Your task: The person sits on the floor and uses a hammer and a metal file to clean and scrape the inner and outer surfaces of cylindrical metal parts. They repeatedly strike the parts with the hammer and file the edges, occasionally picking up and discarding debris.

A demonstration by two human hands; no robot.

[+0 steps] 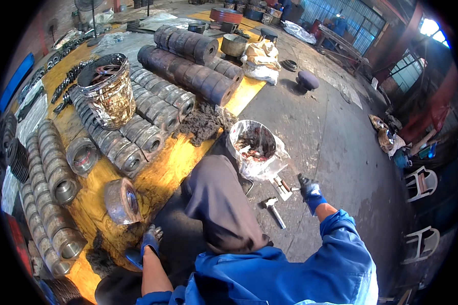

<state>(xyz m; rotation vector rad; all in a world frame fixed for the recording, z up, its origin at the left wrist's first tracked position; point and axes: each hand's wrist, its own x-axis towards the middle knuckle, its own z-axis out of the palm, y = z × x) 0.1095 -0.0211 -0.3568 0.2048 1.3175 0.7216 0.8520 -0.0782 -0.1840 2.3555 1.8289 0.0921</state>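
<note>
My right hand (311, 191), in a dark glove with a blue cuff, is beside the hand tools on the dark floor. Its fingers look curled around something small that I cannot make out. A hammer (275, 211) lies nearby, and a flat pale metal tool (282, 188) rests next to the lined bucket (262, 172). Reddish-brown stuff is inside that bucket. Low beside my leg, my left hand (151, 239) wears a grey and blue glove, its fingers apart and holding nothing. Just beyond it, a thick metal ring (122, 201) stands on the yellow sheet.
Rows of metal cylinders (61, 188) cover the yellow sheet (94, 188) on my left. A paint-smeared bucket (109, 96) stands on some of them. Dark fibrous waste (203, 124) lies ahead. A round stool (307, 81) stands farther off; white plastic chairs (421, 184) are at right.
</note>
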